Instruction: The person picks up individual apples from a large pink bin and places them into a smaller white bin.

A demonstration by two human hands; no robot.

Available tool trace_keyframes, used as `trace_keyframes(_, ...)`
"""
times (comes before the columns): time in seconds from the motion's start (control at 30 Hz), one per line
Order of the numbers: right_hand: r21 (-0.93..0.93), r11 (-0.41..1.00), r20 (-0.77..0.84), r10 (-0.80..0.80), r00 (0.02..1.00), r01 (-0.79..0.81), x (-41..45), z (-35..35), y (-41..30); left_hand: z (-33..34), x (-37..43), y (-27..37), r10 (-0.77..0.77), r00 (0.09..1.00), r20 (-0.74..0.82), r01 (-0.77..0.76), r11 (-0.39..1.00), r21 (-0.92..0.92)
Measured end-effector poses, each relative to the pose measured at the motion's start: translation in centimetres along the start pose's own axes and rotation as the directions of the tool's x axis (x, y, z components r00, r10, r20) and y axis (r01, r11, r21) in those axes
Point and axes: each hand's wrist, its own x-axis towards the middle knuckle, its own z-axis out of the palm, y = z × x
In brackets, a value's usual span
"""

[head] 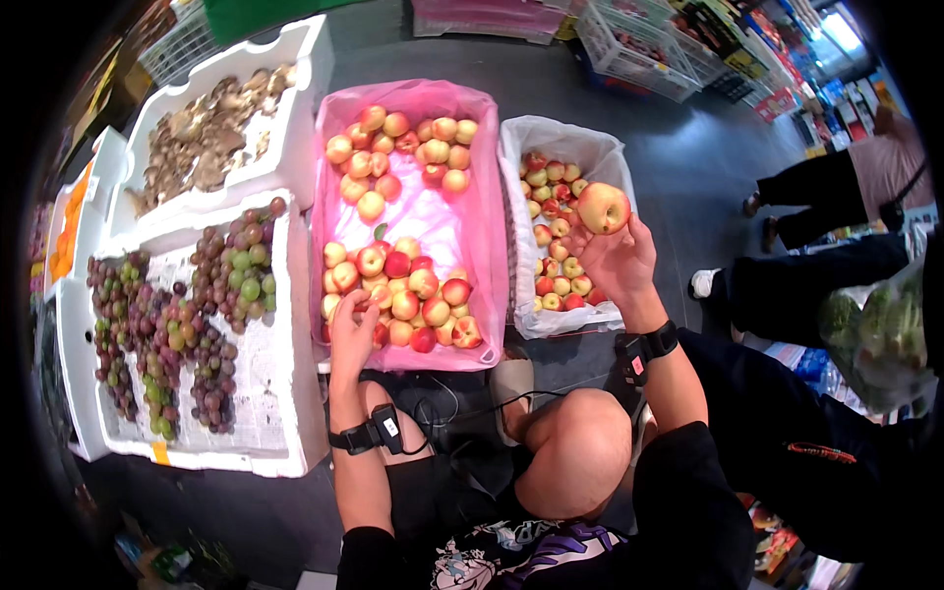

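Observation:
My right hand [612,254] is raised over the white-lined crate [523,302], holding up a yellow-and-red nectarine or similar fruit [605,208] at its fingertips. More such fruit lies in that crate below. My left hand [352,332] rests at the near left of a pink-lined crate [487,243], its fingers around a fruit [381,296] in the near pile; the palm hides part of the grip. Red and yellow fruits [405,304] fill the near half of the pink crate, and a looser group [370,164] lies at its far end. A small green leaf [380,231] is between them.
Left of the pink crate stand foam boxes of grapes [177,324], mushrooms [206,133] and orange fruit [70,221]. White baskets [641,55] stand farther off. At the right are several people, one beside a clear bag of green vegetables [877,332].

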Motion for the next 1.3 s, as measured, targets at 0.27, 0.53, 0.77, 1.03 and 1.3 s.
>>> trace_keyframes(0.27,-0.32,0.916,0.152,0.3,0.942,-0.24,4.0,2.2,3.6,-0.2,-0.8,1.3,0.081,0.995,-0.052,-0.075,0.99,0.117)
trace_keyframes(0.53,-0.416,0.72,0.046,0.626,0.778,-0.555,7.4,5.9,10.9,-1.4,-1.9,1.8,0.034,0.996,-0.085,-0.026,0.995,0.1)
trace_keyframes(0.77,-0.431,0.679,0.082,0.685,0.724,-0.594,8.1,6.6,11.6,-1.7,-2.1,1.9,0.021,0.997,-0.071,-0.015,0.996,0.084)
trace_keyframes(1.03,-0.379,0.679,0.085,0.702,0.707,-0.629,8.0,6.8,12.6,-2.0,-2.4,2.1,0.043,0.997,-0.065,-0.035,0.993,0.113)
trace_keyframes(1.3,-0.584,0.608,-0.134,0.582,0.802,-0.538,8.4,6.9,15.4,-2.0,-2.6,2.1,-0.123,0.988,0.093,0.105,0.979,0.176)
